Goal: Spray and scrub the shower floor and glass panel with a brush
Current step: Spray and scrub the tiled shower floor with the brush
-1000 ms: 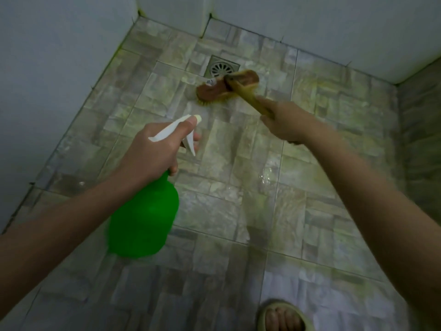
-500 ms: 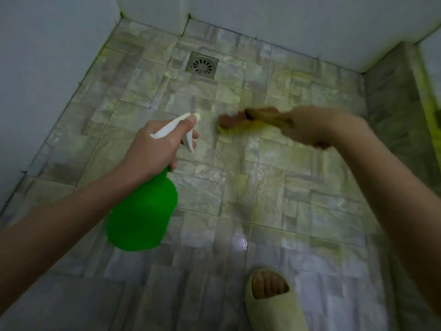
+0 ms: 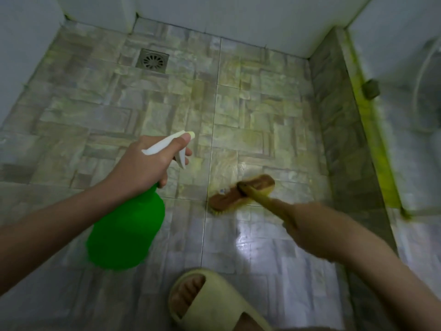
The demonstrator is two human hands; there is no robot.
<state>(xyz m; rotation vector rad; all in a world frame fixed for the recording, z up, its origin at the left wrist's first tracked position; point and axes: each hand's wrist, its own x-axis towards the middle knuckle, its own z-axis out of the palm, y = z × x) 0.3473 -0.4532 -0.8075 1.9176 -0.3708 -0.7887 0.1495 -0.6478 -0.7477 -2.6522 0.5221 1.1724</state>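
The brush (image 3: 241, 192) lies bristles-down on the wet tiled floor (image 3: 262, 111), well in front of the drain (image 3: 152, 60), its handle gripped by the right hand (image 3: 307, 231). Left of the brush, the left hand (image 3: 145, 163) clasps the neck of a green spray bottle (image 3: 126, 230), held above the floor. A slipper (image 3: 214, 304) stands nearer than the brush.

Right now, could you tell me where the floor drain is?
In the head view, the floor drain sits in the far-left part of the tiled floor, near the back wall, well beyond the brush.
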